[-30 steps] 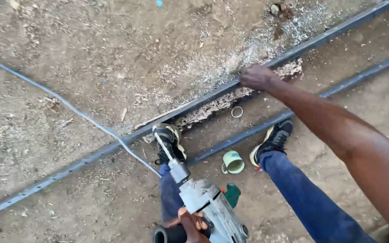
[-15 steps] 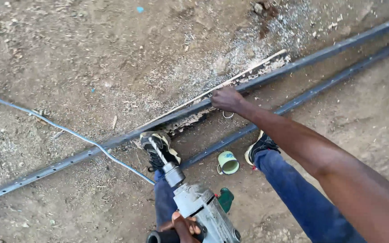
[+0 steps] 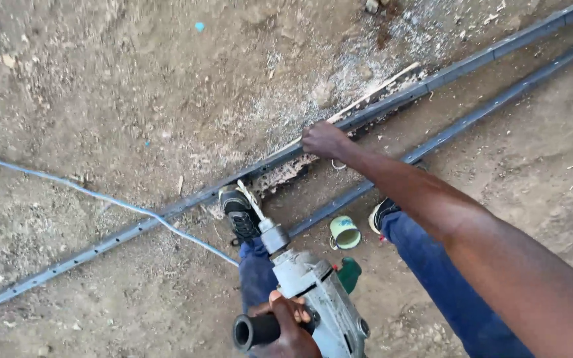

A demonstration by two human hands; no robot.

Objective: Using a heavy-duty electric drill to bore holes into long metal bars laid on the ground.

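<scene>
We are seeing a green cup [image 3: 344,233] lying on its side on the dirt [image 3: 101,86] just beside the second rail [image 3: 485,113], while a pale cable [image 3: 101,197] is trailing across the ground.

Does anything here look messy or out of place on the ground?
Yes. A green mug lies tipped on its side in the dirt between the person's shoes. Pale, crumbly debris is scattered beside the perforated metal rail that the right hand grips.
</scene>
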